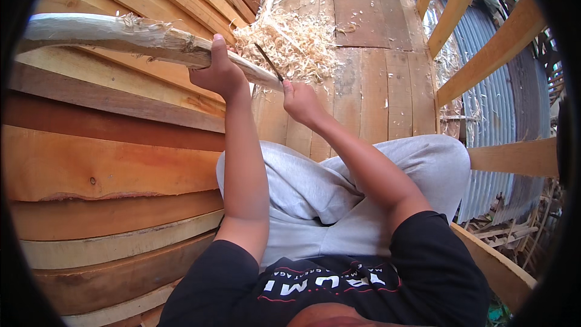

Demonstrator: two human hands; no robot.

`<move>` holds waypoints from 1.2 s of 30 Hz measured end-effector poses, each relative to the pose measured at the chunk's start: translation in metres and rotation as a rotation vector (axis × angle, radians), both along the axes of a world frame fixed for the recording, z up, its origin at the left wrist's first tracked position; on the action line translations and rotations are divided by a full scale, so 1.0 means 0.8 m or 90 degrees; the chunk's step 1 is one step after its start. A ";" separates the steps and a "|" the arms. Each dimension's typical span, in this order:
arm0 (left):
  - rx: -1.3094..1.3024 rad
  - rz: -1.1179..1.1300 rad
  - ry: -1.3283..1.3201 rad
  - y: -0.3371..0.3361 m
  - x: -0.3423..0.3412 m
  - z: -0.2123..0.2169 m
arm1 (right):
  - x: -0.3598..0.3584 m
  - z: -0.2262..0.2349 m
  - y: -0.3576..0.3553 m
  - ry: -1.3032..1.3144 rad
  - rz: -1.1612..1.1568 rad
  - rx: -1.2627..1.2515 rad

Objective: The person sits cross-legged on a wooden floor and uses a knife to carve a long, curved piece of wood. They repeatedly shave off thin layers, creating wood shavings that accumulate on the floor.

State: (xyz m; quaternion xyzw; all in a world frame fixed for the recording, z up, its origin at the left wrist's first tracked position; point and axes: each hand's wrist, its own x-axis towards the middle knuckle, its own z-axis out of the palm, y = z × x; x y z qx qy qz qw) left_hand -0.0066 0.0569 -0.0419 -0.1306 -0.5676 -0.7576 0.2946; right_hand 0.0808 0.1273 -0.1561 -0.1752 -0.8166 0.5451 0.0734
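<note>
A long, curved wooden pole (130, 36), pale and partly stripped, slants from the far left toward the middle, with frayed fibres along its top. My left hand (219, 74) is wrapped round it, thumb on its upper side. Beyond that hand the pole narrows to a smooth, thin end by my right hand (302, 103). Closed fingers of my right hand grip a knife (267, 60), whose handle they hide. The dark, narrow blade points up and left, crossing close to the thin end; whether it touches the wood I cannot tell.
A heap of curly wood shavings (296, 42) lies on the plank floor (375, 85) ahead. Overlapping boards (109, 163) form a wall close on my left. To the right stands a wooden railing (493, 48), with corrugated metal sheets (496, 79) beyond it. My legs are folded below my hands.
</note>
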 end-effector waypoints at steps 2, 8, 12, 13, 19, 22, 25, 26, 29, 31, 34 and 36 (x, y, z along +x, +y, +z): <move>0.020 0.036 0.018 0.000 -0.009 -0.005 | 0.013 -0.012 0.008 0.004 0.047 -0.024; -0.026 0.048 0.028 -0.004 -0.025 -0.011 | 0.011 0.017 0.001 -0.065 0.045 0.035; -0.054 0.024 0.049 0.018 0.008 -0.005 | 0.007 0.027 0.018 0.012 0.019 0.029; -0.055 0.043 0.074 0.029 0.017 0.001 | 0.006 0.010 0.023 0.017 0.025 -0.002; -0.065 0.028 0.060 0.022 0.017 0.005 | 0.004 -0.006 0.031 -0.001 0.054 0.009; -0.057 0.001 0.054 0.023 0.011 0.004 | 0.010 0.034 0.030 -0.013 0.038 0.062; -0.057 0.006 0.063 0.026 0.008 0.001 | 0.013 0.031 0.035 0.000 0.047 -0.004; -0.060 0.020 0.073 0.026 0.007 0.001 | 0.012 0.010 0.041 -0.019 0.077 -0.052; -0.069 -0.005 0.053 0.024 -0.005 0.004 | 0.008 -0.012 0.042 -0.015 0.072 -0.046; -0.067 -0.013 0.053 0.020 -0.010 0.001 | 0.007 -0.019 0.036 -0.010 0.062 -0.027; -0.055 -0.020 0.050 0.022 -0.021 0.003 | 0.000 -0.022 0.037 -0.007 0.056 -0.025; -0.054 -0.054 0.003 0.017 -0.029 -0.003 | 0.002 -0.026 0.036 -0.003 0.049 0.001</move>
